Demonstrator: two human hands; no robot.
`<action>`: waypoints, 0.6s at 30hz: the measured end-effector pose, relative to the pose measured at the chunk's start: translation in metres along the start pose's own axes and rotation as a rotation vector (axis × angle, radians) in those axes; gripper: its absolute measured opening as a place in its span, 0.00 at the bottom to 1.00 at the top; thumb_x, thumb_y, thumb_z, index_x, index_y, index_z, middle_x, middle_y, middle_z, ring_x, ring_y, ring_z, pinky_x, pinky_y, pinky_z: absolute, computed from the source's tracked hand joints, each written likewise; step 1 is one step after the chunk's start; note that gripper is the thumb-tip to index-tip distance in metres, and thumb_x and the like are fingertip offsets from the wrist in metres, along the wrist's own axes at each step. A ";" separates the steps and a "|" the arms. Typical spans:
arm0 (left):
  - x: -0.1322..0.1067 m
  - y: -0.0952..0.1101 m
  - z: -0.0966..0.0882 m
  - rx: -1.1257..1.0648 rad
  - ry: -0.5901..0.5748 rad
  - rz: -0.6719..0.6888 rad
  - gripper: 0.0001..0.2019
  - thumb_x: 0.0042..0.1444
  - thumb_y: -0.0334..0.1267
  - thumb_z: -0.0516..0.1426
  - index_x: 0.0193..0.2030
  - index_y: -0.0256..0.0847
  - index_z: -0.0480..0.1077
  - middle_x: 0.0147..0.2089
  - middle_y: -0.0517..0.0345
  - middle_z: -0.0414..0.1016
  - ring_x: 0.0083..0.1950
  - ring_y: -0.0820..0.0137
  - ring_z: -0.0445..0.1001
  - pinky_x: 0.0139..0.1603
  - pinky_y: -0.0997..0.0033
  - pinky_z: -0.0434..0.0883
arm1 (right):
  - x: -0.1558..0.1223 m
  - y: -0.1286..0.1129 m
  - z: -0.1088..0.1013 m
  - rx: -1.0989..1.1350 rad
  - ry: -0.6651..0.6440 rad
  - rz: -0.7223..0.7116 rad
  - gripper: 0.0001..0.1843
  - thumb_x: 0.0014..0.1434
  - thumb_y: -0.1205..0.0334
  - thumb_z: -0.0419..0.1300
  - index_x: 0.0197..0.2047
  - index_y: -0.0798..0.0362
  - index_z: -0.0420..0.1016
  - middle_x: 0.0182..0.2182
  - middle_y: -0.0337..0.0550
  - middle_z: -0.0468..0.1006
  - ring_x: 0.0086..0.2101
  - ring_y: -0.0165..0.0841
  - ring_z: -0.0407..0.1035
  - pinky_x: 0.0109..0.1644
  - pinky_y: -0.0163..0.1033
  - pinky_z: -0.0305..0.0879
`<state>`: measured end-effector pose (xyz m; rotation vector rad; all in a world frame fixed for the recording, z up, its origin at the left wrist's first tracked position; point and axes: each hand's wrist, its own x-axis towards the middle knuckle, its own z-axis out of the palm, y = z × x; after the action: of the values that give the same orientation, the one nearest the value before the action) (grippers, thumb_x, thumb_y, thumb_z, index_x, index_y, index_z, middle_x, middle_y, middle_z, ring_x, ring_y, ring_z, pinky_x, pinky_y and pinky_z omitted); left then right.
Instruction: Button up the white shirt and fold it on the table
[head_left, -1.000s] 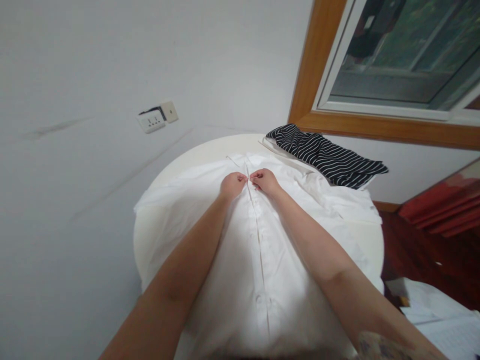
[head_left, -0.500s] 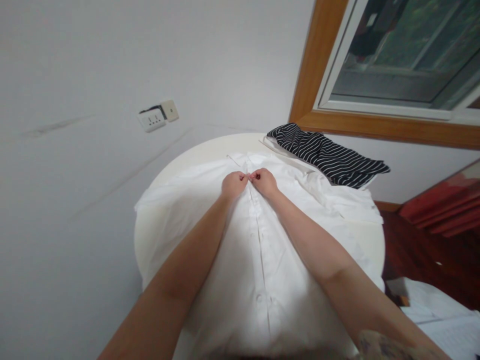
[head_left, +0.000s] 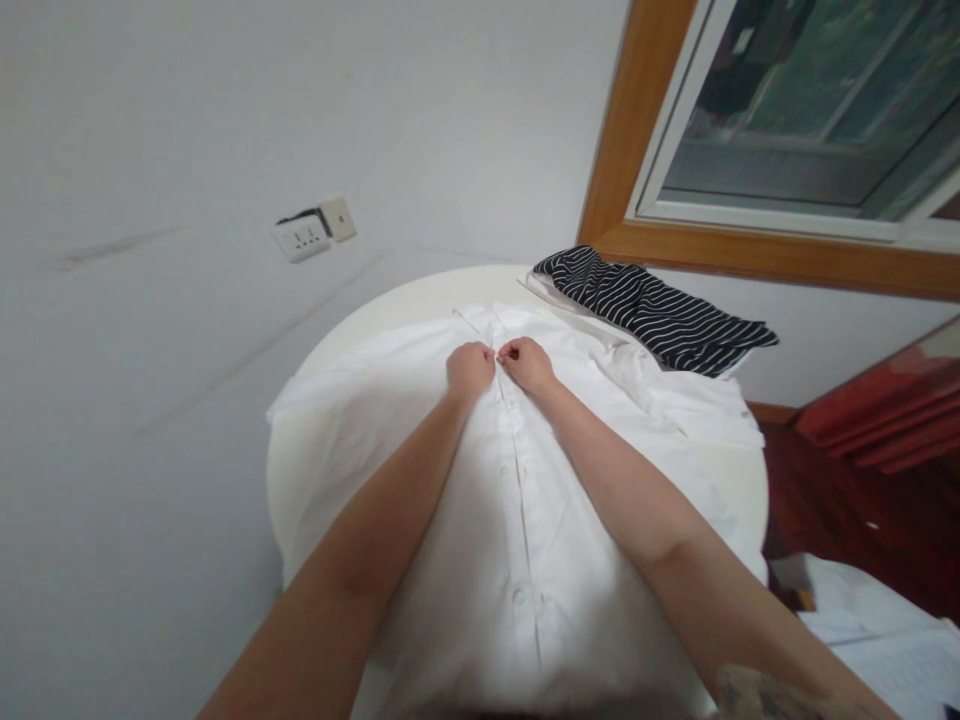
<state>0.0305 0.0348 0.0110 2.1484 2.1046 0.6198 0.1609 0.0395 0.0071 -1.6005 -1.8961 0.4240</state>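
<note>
A white button-up shirt (head_left: 480, 520) lies spread over a round table, its front edges running up the middle with buttons along them. Near the collar end, my left hand (head_left: 471, 369) pinches the shirt's front edge, fingers curled. Close on its right, my right hand (head_left: 527, 364) has thumb and forefinger pinched on the opposite front edge. The fingertips of both hands almost meet over the gap. Whether a button sits between them is too small to make out.
The round cream table (head_left: 420, 290) stands against a grey-white wall with a power socket (head_left: 301, 238). Black-and-white striped cloth (head_left: 652, 305) lies folded at the table's far right. Beyond are a wood-framed window (head_left: 787, 120) and a red curtain (head_left: 885, 410). White papers (head_left: 892, 640) are at lower right.
The fingertips of my two hands have drawn slightly apart, and my left fingers are curled in more. The shirt lies as before.
</note>
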 end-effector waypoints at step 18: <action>0.003 -0.008 0.001 -0.087 0.019 -0.008 0.15 0.62 0.39 0.51 0.43 0.43 0.80 0.49 0.48 0.78 0.51 0.59 0.74 0.53 0.64 0.68 | 0.001 -0.005 -0.004 -0.087 -0.088 -0.013 0.08 0.61 0.60 0.60 0.39 0.52 0.79 0.39 0.43 0.78 0.35 0.31 0.70 0.36 0.33 0.61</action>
<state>0.0227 0.0386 0.0084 2.0949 2.0543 0.7197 0.1600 0.0393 0.0136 -1.6489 -2.0143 0.4180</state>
